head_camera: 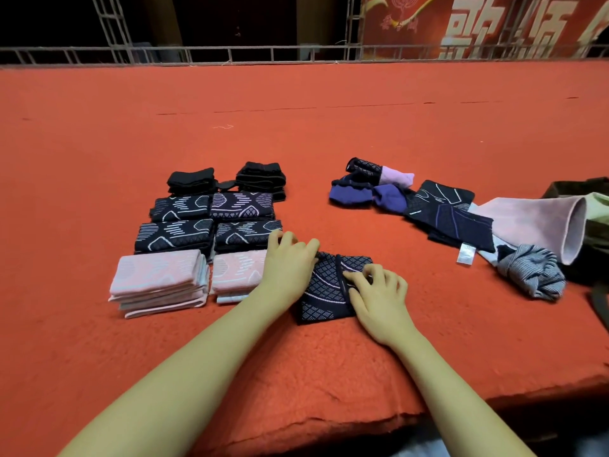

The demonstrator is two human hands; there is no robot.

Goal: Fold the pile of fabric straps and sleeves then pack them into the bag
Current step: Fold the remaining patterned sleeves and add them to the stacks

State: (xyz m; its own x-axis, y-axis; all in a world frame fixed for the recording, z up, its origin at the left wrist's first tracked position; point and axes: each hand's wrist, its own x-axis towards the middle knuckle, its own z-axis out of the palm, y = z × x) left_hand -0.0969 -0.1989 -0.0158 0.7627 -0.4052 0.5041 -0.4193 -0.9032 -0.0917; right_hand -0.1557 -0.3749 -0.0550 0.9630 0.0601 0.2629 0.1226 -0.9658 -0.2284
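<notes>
Red felt-like cloth (296, 127) covers the wide surface where both hands work on a dark navy sleeve (329, 288) patterned with small pale diamonds and curved lilac lines. That sleeve lies flat between the hands, one flap folded over along a dark edge. The left hand (290, 268) rests on its left edge with fingers bent, touching the fabric; the right hand (379, 298) presses down on the folded flap with curled fingertips, though whether it pinches the edge cannot be told. Just left of the left hand stand folded stacks in neat rows: two pink stacks (158, 282) nearest, four navy patterned stacks (211, 222) behind them, and two black stacks (227, 181) farthest. Beyond and to the right of the right hand lies the unfolded pile (428, 206) of purple, navy, lilac and grey pieces, one bearing a small white care tag (465, 253) whose print is too small to read. An olive bag (593, 225) sits at the far right edge. A red banner (494, 24) behind shows large pale Chinese characters, partly cropped.
</notes>
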